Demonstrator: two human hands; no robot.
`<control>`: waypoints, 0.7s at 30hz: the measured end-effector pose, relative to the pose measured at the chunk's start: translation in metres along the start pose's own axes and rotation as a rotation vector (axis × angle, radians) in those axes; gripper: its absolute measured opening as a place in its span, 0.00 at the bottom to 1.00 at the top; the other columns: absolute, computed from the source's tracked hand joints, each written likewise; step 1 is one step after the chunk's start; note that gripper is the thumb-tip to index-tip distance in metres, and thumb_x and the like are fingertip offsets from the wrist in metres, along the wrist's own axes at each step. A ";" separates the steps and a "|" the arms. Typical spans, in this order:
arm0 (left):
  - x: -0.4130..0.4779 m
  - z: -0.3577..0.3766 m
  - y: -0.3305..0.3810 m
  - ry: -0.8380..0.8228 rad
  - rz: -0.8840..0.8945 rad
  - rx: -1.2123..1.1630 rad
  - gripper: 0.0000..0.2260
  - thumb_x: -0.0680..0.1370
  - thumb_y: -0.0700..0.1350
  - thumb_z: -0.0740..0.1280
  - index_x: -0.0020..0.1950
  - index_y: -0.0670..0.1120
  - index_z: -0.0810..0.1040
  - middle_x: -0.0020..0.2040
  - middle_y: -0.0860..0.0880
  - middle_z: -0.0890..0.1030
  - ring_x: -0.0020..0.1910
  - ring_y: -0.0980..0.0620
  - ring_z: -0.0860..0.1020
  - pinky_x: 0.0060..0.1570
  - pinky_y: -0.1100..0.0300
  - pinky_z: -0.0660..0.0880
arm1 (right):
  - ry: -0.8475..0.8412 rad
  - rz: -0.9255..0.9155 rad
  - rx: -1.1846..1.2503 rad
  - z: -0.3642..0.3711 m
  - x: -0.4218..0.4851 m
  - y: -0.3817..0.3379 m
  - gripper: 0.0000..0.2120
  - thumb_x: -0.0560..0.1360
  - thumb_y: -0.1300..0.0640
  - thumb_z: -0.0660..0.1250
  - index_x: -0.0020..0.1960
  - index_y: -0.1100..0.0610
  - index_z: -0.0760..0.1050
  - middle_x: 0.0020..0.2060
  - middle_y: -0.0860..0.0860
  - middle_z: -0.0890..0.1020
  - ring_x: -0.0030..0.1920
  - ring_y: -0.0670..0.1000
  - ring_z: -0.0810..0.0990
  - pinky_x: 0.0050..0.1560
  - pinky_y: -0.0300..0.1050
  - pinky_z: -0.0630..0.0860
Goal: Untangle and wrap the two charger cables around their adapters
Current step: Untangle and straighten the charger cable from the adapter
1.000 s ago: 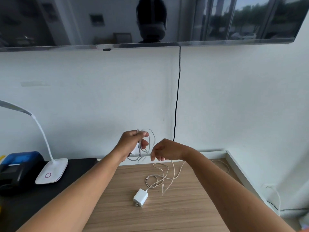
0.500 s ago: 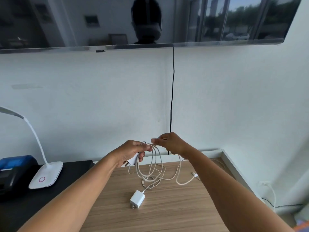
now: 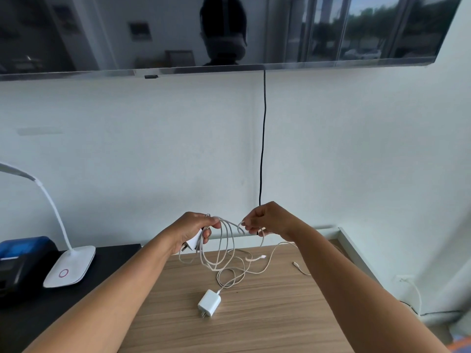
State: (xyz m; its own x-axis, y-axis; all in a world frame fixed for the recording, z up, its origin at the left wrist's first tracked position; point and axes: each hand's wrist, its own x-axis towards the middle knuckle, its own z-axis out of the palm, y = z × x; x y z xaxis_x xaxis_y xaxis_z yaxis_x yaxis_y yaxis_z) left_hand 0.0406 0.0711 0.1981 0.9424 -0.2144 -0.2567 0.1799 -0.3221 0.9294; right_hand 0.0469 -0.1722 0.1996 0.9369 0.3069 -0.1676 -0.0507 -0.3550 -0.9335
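early stage, untangling unfinished and no wrapping visible. left hand (image 3: 196,230) is raised above the far edge of the table (image 3: 280,322), fingers (image 3: 211,221) curled round one adapter (image 3: 194,242) plus the top of several cable loops. right hand (image 3: 270,220) is just beside it, fingertips pinching a single strand near the top of the bunch. the cables (image 3: 226,256) hang from both hands in long loose loops down to the table, where they cross in a messy heap — cannot tell which strand belongs to which charger. second adapter (image 3: 209,302) lies flat on the table nearer the person, its cable running up into the heap, nothing wound on it. first connector end (image 3: 262,256) lies free by the heap, second connector end (image 3: 295,263) free on the table close to the right forearm. judgement: the two cables have yet to be separated, then each wound on its own adapter — most of the job is left.
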 end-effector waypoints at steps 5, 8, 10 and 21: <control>0.003 -0.004 -0.010 0.045 -0.075 -0.013 0.11 0.78 0.48 0.68 0.45 0.41 0.83 0.27 0.47 0.72 0.28 0.49 0.73 0.34 0.60 0.70 | 0.053 -0.078 0.076 -0.003 -0.002 -0.008 0.09 0.73 0.66 0.71 0.36 0.55 0.80 0.42 0.50 0.85 0.40 0.46 0.77 0.44 0.43 0.72; 0.001 -0.011 -0.012 0.083 -0.137 -0.049 0.11 0.79 0.47 0.67 0.48 0.40 0.82 0.27 0.48 0.72 0.28 0.50 0.73 0.27 0.63 0.69 | 0.076 -0.123 0.110 -0.009 -0.003 -0.007 0.08 0.71 0.65 0.73 0.36 0.55 0.80 0.38 0.51 0.82 0.41 0.51 0.76 0.49 0.47 0.71; -0.001 -0.018 -0.010 0.092 -0.178 -0.158 0.09 0.79 0.46 0.67 0.49 0.40 0.81 0.27 0.49 0.72 0.27 0.51 0.73 0.25 0.65 0.67 | 0.089 -0.148 0.083 -0.011 -0.005 -0.005 0.06 0.69 0.65 0.74 0.37 0.56 0.80 0.35 0.52 0.83 0.39 0.50 0.78 0.49 0.48 0.71; -0.002 -0.058 0.024 0.095 -0.192 -0.679 0.07 0.78 0.46 0.66 0.43 0.46 0.80 0.24 0.54 0.72 0.24 0.54 0.74 0.27 0.67 0.70 | -0.146 0.004 -0.171 -0.001 -0.016 0.011 0.08 0.75 0.58 0.66 0.47 0.57 0.84 0.33 0.52 0.83 0.29 0.46 0.68 0.31 0.38 0.65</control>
State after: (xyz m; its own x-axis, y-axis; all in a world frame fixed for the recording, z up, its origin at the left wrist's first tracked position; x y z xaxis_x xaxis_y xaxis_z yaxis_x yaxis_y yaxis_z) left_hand 0.0598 0.1172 0.2364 0.8914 -0.1202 -0.4369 0.4519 0.3065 0.8377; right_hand 0.0320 -0.1815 0.1922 0.8762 0.4253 -0.2265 0.0172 -0.4974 -0.8674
